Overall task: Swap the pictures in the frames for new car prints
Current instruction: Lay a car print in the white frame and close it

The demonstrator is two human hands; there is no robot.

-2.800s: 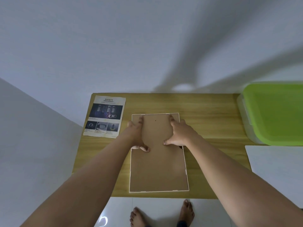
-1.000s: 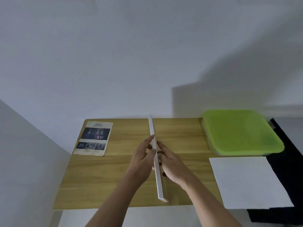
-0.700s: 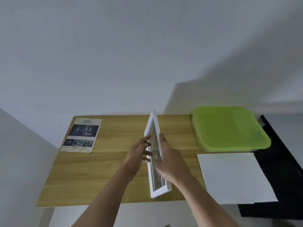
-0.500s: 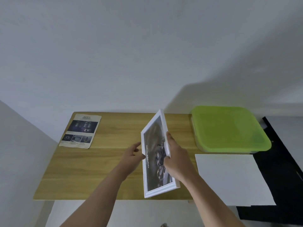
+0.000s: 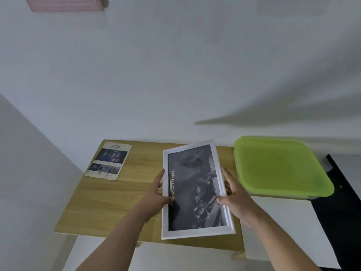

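On my feed I log: table (image 5: 109, 202), pale wood, visible grain, matt. White frame (image 5: 197, 234), smooth moulding, faint sheen; glossy pane over dark print (image 5: 193, 184). The leaflet (image 5: 109, 161), printed paper. The box lid (image 5: 279, 167), lime-green plastic, smooth, semi-gloss. The sheet (image 5: 293, 222), plain white, matt.

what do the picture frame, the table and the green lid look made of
Picture frame: white with moulded ridges, painted wood or plastic, cannot tell which. Table: light wood or wood-look laminate, grain lines show. Green lid: smooth moulded plastic, with rounded corners.

Loose print (image 5: 108, 160): "SAFETY". Framed pic (image 5: 195, 188): "ROBUST SIMPLICIT", end hid.
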